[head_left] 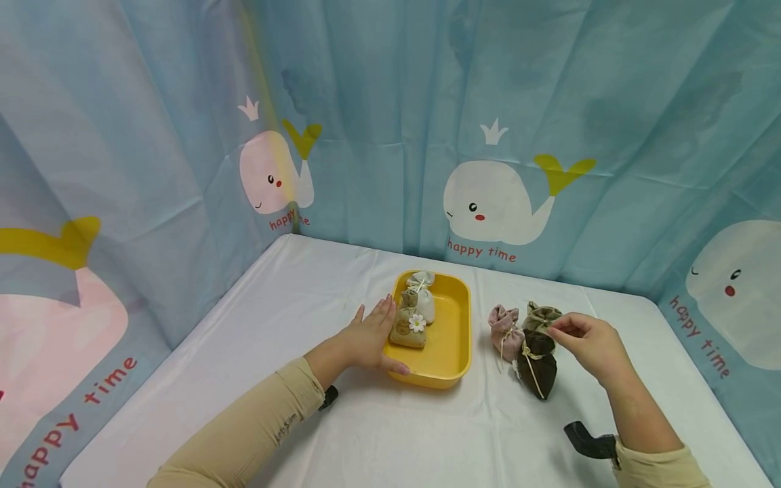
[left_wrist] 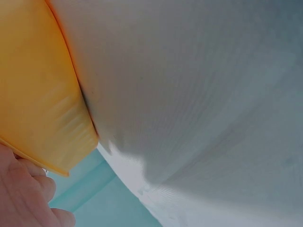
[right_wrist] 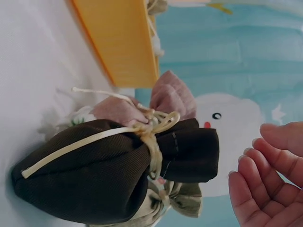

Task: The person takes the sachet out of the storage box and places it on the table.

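A yellow tray sits mid-table and holds a tan pouch with a daisy and a white pouch. My left hand rests against the tray's left rim with straight fingers and the thumb along its front corner. The left wrist view shows the tray's underside beside that hand. Right of the tray stand a dark brown pouch tied with cream cord, a pink pouch and an olive pouch. My right hand hovers by the brown pouch's neck, its fingers loosely curved and holding nothing.
A white cloth covers the table, ending at the near edge on both sides. Blue whale-print curtains close in the back and both sides. The pink pouch and the tray wall lie beyond the brown one.
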